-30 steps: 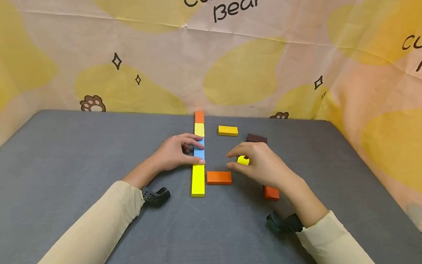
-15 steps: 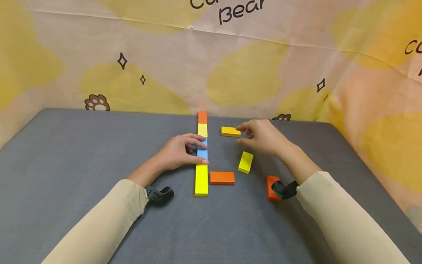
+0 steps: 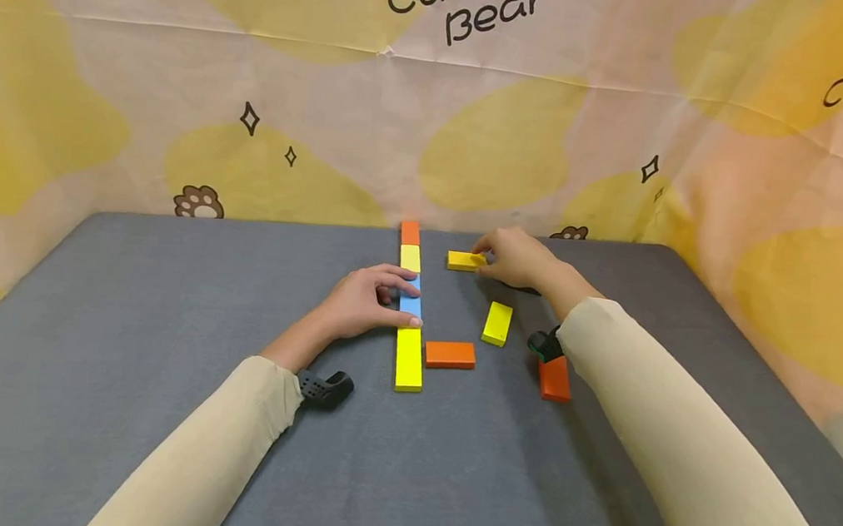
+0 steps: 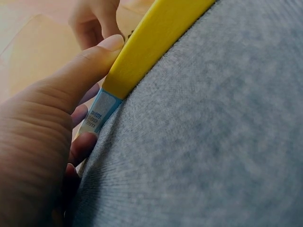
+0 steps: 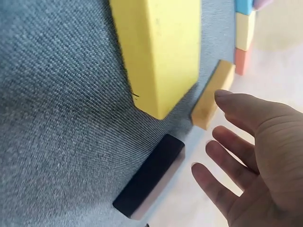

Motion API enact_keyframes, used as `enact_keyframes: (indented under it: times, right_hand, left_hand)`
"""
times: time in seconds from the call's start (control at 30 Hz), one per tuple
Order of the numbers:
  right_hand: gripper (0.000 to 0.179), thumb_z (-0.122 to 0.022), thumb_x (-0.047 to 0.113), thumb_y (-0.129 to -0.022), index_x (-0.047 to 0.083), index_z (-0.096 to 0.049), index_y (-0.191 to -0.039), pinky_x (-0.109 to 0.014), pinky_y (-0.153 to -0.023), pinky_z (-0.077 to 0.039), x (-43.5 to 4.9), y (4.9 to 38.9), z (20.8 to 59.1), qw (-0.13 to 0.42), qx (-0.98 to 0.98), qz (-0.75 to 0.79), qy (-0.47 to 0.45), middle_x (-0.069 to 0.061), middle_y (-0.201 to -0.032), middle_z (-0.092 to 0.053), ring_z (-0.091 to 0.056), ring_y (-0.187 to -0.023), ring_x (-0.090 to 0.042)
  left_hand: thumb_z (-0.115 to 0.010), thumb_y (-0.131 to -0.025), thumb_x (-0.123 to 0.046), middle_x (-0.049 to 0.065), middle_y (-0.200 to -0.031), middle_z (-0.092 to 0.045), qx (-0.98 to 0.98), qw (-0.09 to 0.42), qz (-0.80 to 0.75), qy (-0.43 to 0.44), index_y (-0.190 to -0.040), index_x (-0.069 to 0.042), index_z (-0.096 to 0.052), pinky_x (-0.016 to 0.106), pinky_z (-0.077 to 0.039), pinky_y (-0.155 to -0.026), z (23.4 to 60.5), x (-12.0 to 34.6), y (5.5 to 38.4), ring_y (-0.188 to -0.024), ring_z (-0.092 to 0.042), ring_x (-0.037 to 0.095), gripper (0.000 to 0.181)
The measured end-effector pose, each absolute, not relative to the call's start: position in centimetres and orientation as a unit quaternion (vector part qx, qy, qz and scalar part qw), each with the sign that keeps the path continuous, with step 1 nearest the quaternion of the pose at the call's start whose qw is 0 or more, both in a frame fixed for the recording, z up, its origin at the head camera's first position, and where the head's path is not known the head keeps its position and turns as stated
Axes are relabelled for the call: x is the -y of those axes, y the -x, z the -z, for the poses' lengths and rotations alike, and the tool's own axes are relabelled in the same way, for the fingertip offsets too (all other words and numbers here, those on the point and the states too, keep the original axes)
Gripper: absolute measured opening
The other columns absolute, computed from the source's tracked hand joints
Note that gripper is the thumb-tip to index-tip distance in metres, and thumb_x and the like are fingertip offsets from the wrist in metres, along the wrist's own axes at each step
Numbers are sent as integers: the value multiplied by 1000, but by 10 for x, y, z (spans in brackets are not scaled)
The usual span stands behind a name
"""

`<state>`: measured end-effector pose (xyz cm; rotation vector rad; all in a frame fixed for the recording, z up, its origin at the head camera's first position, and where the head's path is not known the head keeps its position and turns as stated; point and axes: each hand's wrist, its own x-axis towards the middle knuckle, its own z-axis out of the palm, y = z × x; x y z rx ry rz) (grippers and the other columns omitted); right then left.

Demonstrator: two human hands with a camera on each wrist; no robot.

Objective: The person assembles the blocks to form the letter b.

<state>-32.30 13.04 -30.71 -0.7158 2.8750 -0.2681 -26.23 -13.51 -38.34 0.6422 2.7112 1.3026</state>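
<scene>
Flat blocks lie end to end in a straight row. Its blue section has my left hand beside it, thumb near the joint with the bright yellow block and fingers spread along the blue. Beyond come a pale yellow block and an orange block. At the far right of the row, my right hand reaches the right end of an amber block, with thumb and fingertips right at it. In the right wrist view the amber block lies flat, with the thumb overlapping its edge.
A loose yellow block and an orange block lie right of the row. A red-orange block sits under the right forearm's side. The dark brown block is mostly hidden by the right hand in the head view. A printed cloth hangs behind.
My right hand has moved away from above the loose yellow block, forward to the amber block's right end. The left hand stays at the row. The head view has shifted slightly.
</scene>
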Motion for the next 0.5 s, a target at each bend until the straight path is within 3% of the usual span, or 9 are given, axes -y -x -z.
enact_keyframes:
  times: [0.5]
  right_hand:
    - [32,-72,15,-94,5,-70,-125,-47,-102,-51,-124,328,321,55,-960,70,265,-15,-124,-71,-65,-114,-32]
  left_hand:
    - [-84,-82,-35,-6,-140,-62,-881,16,-417,-223,-118,-20,-76,31,-49,-85,386,133,264,-91,-60,16,40]
